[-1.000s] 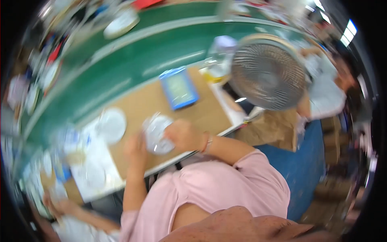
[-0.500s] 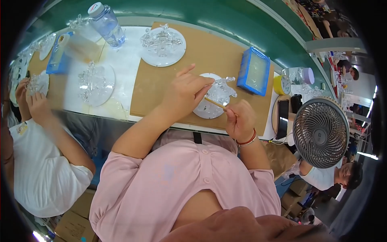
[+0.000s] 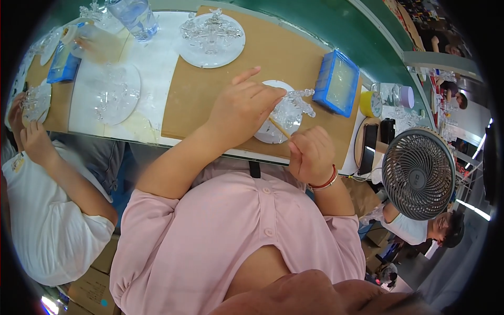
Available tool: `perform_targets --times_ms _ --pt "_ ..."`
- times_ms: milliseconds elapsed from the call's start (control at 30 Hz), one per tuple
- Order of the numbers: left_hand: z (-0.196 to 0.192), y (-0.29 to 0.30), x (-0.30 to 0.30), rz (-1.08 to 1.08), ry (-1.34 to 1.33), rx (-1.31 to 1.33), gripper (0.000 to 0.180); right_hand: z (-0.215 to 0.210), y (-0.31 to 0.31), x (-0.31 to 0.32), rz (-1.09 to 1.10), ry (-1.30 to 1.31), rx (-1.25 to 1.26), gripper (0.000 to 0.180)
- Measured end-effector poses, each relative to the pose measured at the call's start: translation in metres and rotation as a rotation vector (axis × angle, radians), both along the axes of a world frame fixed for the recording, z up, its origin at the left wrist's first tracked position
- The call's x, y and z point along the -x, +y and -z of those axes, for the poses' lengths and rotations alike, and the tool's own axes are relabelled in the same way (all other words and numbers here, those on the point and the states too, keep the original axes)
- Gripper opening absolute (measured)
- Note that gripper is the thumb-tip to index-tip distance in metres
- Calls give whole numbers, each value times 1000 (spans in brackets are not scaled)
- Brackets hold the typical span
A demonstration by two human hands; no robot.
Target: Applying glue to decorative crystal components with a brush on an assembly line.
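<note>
My right hand (image 3: 313,152), with a red band at the wrist, is closed round a thin wooden stick (image 3: 280,128). The tip of that stick reaches over a white round plate (image 3: 273,137) lying on brown cardboard. On the plate sits a clear, many-armed plastic assembly (image 3: 296,105), whose far end sticks out past the right rim. My left hand (image 3: 239,109) comes over the plate from the left, thumb and forefinger pinched at the assembly while another finger is raised. Its fingers hide part of the clear pieces and the exact grip point.
Another white plate (image 3: 231,56) with a clear assembly stands at the back. A blue-rimmed tray (image 3: 336,84) is to the right, near a yellow tape roll (image 3: 370,104), a dark phone (image 3: 368,149) and a fan (image 3: 417,173). At left, a co-worker's hands (image 3: 38,144) handle clear pieces.
The whole view has shifted slightly, so the table sits higher in the picture. Both hands keep nearly the same hold over the plate, and the stick stays near the assembly.
</note>
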State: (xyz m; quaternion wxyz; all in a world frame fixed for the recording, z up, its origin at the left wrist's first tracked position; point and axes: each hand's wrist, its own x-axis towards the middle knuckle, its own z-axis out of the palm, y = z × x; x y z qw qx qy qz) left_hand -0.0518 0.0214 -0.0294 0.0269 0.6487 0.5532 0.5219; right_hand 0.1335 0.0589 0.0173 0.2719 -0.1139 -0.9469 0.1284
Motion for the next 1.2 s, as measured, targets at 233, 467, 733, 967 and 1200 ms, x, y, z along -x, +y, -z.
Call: perform_targets --times_ms 233,467,733,967,1200 --pt "-5 1 -4 0 17 23 11 9 14 13 41 86 -60 15" --pt "-3 -3 -3 -16 90 8 14 1 20 9 304 94 1 8" --pt "-6 0 -5 -9 136 45 12 18 20 -21 336 171 134 8" --pt "-7 1 -3 -20 185 47 13 12 11 -39 286 154 141 6" --pt "-10 2 -1 -9 216 65 15 10 22 -35 291 172 104 10"
